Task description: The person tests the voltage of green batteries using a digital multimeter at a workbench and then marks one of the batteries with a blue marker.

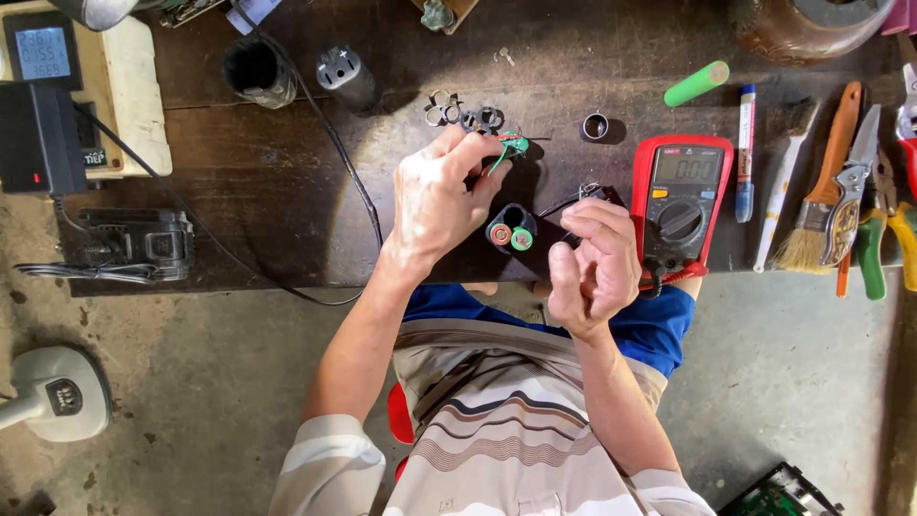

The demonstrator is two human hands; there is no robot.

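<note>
My left hand (441, 196) is raised over a dark wooden bench (267, 182), its fingertips pinching a small green wire piece (512, 145). Just below it stands a black battery holder (512, 229) with two round cells showing, one reddish and one green. My right hand (592, 263) sits to the right of the holder, fingers curled around thin black probe leads that run to a red multimeter (680, 203). The probe tips are hidden by my fingers.
Metal rings (463, 110) and a small ring (595, 126) lie behind the holder. A green cell (696, 83), marker, brushes (812, 205) and pliers (874, 220) lie at right. A black charger (138, 244), power adapter and black cylinders (258, 72) stand at left.
</note>
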